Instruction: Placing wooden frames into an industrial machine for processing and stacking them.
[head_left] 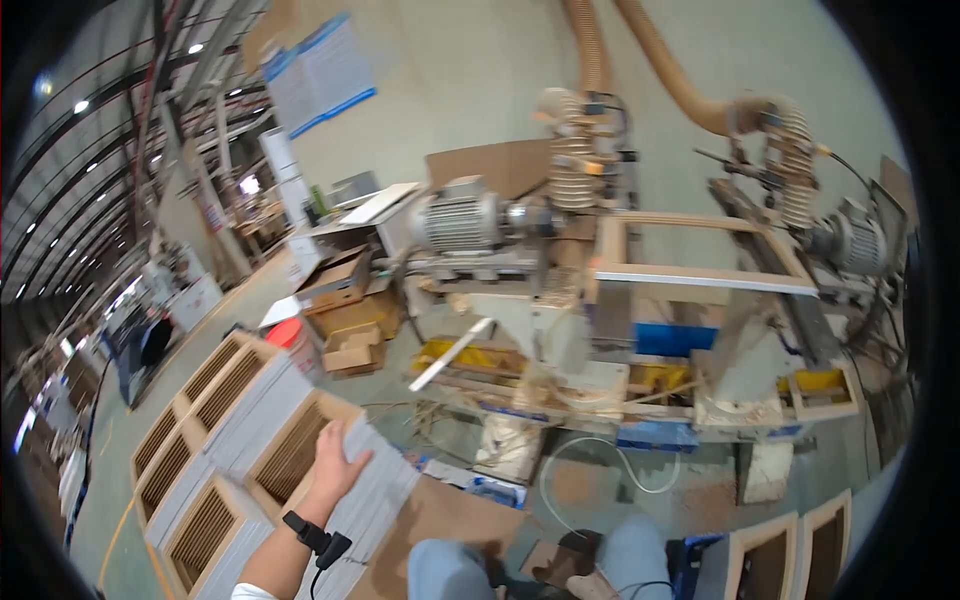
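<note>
My left hand [335, 462] reaches over a stack of pale wooden frames [350, 510] at the lower left, its thumb and fingers apart at the top frame's inner edge. It has a dark band with a cable on the wrist. Whether its fingertips touch the frame I cannot tell. My right hand [588, 586] is low by my right knee, partly cut off by the lower edge, with its fingers hidden. On the machine ahead lies one wooden frame [700, 273], apart from both hands.
Two motors [457, 222] flank the machine, with ribbed hoses [590, 45] above. More stacked frames [200, 420] stand at left. Cardboard boxes [355, 350] and a red-topped bucket [290, 340] stand beyond. Other frames [760, 565] are at lower right. Scraps and a white hose [545, 480] lie on the floor.
</note>
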